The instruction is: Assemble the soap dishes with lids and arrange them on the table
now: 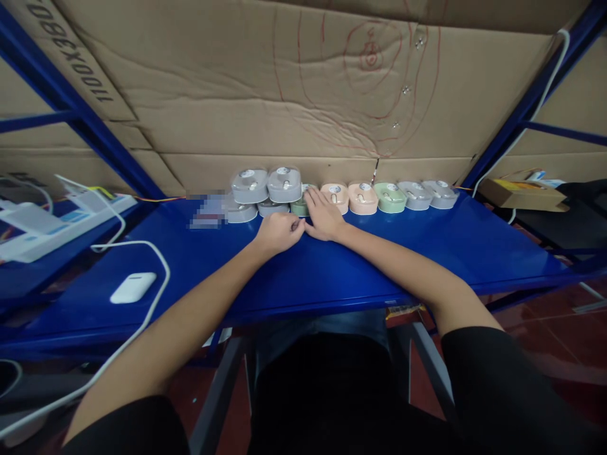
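My left hand (279,232) is closed in a loose fist on the blue table, with a dark hollow showing inside its curl. Just right of it, my right hand (325,213) lies with fingers stretched out, its fingertips over a green box (298,207) that they partly cover. The two hands meet at the thumb side. Beyond them runs a row of small rounded boxes with clear tops: peach boxes (363,198), another green box (390,198) and grey boxes (440,194). Two grey boxes (250,185) sit stacked on others at the row's left.
A white earbud case (133,288) and a white cable (164,265) lie on the table's left. Further left is a white power strip (71,221). Cardboard (227,82) walls the back between blue posts. An open carton (521,194) stands at right.
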The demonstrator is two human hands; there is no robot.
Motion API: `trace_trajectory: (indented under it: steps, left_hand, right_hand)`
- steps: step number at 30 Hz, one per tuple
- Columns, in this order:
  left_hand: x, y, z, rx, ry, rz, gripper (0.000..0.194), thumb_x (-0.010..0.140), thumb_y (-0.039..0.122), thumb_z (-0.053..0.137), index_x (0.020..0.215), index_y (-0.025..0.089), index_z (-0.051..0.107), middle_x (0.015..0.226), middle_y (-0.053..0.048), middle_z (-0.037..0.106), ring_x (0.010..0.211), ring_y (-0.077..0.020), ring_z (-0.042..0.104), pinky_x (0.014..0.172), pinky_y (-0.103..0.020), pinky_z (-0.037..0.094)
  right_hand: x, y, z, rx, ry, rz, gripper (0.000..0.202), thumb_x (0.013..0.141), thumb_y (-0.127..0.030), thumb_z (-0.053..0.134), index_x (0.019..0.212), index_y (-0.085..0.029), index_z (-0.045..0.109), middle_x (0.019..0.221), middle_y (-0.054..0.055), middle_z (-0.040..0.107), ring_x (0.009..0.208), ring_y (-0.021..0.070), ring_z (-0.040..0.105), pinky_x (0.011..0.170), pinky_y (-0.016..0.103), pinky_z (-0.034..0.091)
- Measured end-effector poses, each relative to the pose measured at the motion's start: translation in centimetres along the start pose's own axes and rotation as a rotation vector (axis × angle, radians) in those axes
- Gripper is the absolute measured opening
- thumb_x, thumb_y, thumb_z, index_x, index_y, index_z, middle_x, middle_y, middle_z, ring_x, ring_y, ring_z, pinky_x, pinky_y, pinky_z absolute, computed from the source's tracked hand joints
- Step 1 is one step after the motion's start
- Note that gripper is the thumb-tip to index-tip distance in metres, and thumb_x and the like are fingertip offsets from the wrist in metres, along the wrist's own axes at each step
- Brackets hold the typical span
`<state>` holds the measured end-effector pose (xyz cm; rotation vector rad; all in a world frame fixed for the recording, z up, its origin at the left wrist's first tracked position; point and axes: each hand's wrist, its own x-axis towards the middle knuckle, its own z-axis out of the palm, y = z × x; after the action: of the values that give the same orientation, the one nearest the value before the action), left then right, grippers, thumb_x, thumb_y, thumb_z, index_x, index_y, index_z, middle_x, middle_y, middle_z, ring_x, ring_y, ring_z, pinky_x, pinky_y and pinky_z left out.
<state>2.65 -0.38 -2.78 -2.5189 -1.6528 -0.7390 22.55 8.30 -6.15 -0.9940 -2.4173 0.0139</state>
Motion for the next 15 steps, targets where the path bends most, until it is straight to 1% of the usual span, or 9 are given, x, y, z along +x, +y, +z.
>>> trace_trajectory:
  steps: [2, 4, 6, 8, 10, 13, 15]
  left_hand:
    - [0.1, -0.3, 0.0, 0.011, 0.006, -0.044, 0.044, 0.105, 0.046, 0.053, 0.065, 0.029, 0.049, 0.072, -0.011, 0.071, 0.077, -0.0315, 0.071, 0.075, -0.045, 0.050]
    - [0.3, -0.6, 0.0, 0.027, 0.025, -0.087, 0.041, 0.104, 0.044, 0.055, 0.066, 0.028, 0.052, 0.074, -0.011, 0.074, 0.079, -0.0317, 0.073, 0.075, -0.044, 0.050]
    - [0.4, -0.8, 0.1, 0.036, 0.056, -0.112, 0.035, 0.102, 0.041, 0.058, 0.070, 0.027, 0.056, 0.080, -0.012, 0.078, 0.083, -0.0321, 0.075, 0.078, -0.043, 0.052]
    - [0.6, -1.0, 0.1, 0.027, 0.087, -0.122, 0.029, 0.101, 0.037, 0.059, 0.074, 0.026, 0.061, 0.087, -0.013, 0.082, 0.087, -0.0323, 0.077, 0.082, -0.042, 0.055]
    - [0.7, -1.3, 0.1, 0.007, 0.122, -0.132, 0.026, 0.101, 0.036, 0.059, 0.077, 0.025, 0.064, 0.089, -0.013, 0.083, 0.088, -0.0318, 0.078, 0.085, -0.042, 0.057]
    - [0.7, -1.6, -0.2, -0.040, 0.182, -0.146, 0.029, 0.103, 0.036, 0.058, 0.077, 0.025, 0.065, 0.085, -0.011, 0.082, 0.086, -0.0308, 0.077, 0.086, -0.041, 0.059]
    - [0.8, -1.9, -0.2, -0.085, 0.215, -0.152, 0.033, 0.105, 0.036, 0.057, 0.075, 0.025, 0.063, 0.083, -0.010, 0.080, 0.084, -0.0302, 0.075, 0.085, -0.041, 0.060]
  right_hand:
    - [-0.1, -0.4, -0.3, -0.047, -0.018, 0.007, 0.098, 0.101, -0.067, 0.059, 0.180, -0.010, 0.045, 0.191, 0.021, 0.045, 0.180, 0.0479, 0.034, 0.148, 0.073, 0.026]
    - [-0.7, -0.9, -1.0, -0.113, -0.024, -0.026, 0.091, 0.104, -0.062, 0.059, 0.174, -0.005, 0.050, 0.187, 0.028, 0.048, 0.177, 0.0473, 0.039, 0.148, 0.070, 0.027]
    - [-1.5, -1.6, -1.9, -0.166, -0.014, -0.072, 0.081, 0.106, -0.057, 0.061, 0.166, -0.003, 0.056, 0.179, 0.031, 0.055, 0.170, 0.0476, 0.047, 0.146, 0.069, 0.029]
    - [-2.4, -2.2, -2.7, -0.188, 0.006, -0.113, 0.070, 0.106, -0.054, 0.063, 0.156, -0.005, 0.063, 0.169, 0.031, 0.063, 0.160, 0.0478, 0.055, 0.142, 0.070, 0.033]
    - [-3.3, -2.8, -3.3, -0.173, 0.039, -0.145, 0.061, 0.106, -0.053, 0.064, 0.148, -0.008, 0.068, 0.160, 0.029, 0.069, 0.152, 0.0473, 0.060, 0.138, 0.069, 0.039]
    - [-4.8, -3.3, -3.8, -0.103, 0.078, -0.182, 0.053, 0.107, -0.055, 0.065, 0.140, -0.013, 0.070, 0.154, 0.027, 0.071, 0.146, 0.0465, 0.061, 0.130, 0.069, 0.048]
    - [-5.6, -3.4, -4.0, -0.061, 0.089, -0.198, 0.051, 0.109, -0.057, 0.065, 0.137, -0.015, 0.070, 0.152, 0.027, 0.071, 0.145, 0.0454, 0.062, 0.127, 0.067, 0.051]
